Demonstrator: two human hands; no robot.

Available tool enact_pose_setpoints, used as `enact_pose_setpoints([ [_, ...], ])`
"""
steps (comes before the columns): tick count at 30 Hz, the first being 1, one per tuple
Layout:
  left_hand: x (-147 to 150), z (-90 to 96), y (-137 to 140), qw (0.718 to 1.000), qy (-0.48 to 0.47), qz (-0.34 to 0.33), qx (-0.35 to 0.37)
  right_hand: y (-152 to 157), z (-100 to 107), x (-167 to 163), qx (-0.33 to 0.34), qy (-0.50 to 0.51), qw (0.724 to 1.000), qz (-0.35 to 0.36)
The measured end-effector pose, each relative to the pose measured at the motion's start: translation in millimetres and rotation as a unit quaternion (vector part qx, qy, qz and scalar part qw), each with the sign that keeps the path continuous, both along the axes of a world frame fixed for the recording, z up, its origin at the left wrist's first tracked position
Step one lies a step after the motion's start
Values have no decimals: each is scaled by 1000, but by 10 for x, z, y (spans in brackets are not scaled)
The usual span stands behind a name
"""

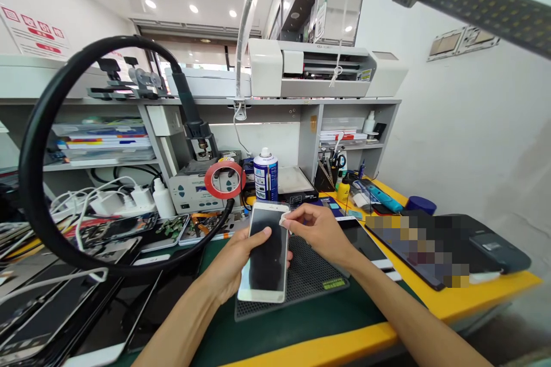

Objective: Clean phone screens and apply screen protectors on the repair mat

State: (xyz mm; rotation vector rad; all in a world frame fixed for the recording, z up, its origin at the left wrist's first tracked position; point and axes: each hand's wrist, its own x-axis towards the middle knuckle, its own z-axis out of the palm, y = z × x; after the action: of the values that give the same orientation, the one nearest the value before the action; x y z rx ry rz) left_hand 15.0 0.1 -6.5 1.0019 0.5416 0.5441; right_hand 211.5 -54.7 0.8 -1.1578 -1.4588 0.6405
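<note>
A white-framed smartphone (267, 266) with a dark screen is held up over the bench. My left hand (241, 255) grips it from the left, thumb lying on the screen and fingertips showing at its right edge. My right hand (321, 232) pinches a small white piece (284, 218), perhaps tissue or cloth, against the phone's upper right edge. Below the phone lies a dark perforated mat (310, 275) on a green work surface (336, 309).
Several phones and parts crowd the left side, beneath a thick black hose (32, 126). A blue-and-white spray can (266, 175) and a roll of red tape (225, 179) stand behind. At right are a white phone (364, 241) and a dark tablet-like device (400, 246).
</note>
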Motion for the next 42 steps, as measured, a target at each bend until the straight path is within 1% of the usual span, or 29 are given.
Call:
enact_pose_setpoints([
  [3, -7, 27, -5, 999, -14, -19, -35, -19, 25, -8, -4, 11, 1000, 9],
  [6, -10, 53, -14, 997, -24, -25, -71, -25, 31, -8, 2, -6, 1000, -19],
  [9, -11, 66, -22, 995, -38, -36, -90, -14, 13, -5, 13, -22, 999, -37],
  [13, -11, 76, -22, 992, -13, -50, -112, -5, -6, -8, 24, -34, 998, -45],
  [17, -15, 97, -22, 990, -1, -78, -114, -14, 1, -11, 27, -47, 997, -52],
  [20, -17, 104, -31, 990, 8, -73, -121, -19, 10, -10, 24, -55, 997, -53],
  [23, -17, 82, -31, 992, 12, -66, -109, -23, 14, -13, 21, -59, 996, -56],
  [29, -7, 32, 3, 991, -13, -89, -100, -34, 22, -26, 29, -74, 995, -66],
  [38, -11, 23, 6, 992, -7, -83, -99, -35, 17, -19, 34, -88, 993, -71],
  [42, 10, 43, -11, 994, 7, -65, -89, -36, 7, -11, 43, -97, 992, -75],
])
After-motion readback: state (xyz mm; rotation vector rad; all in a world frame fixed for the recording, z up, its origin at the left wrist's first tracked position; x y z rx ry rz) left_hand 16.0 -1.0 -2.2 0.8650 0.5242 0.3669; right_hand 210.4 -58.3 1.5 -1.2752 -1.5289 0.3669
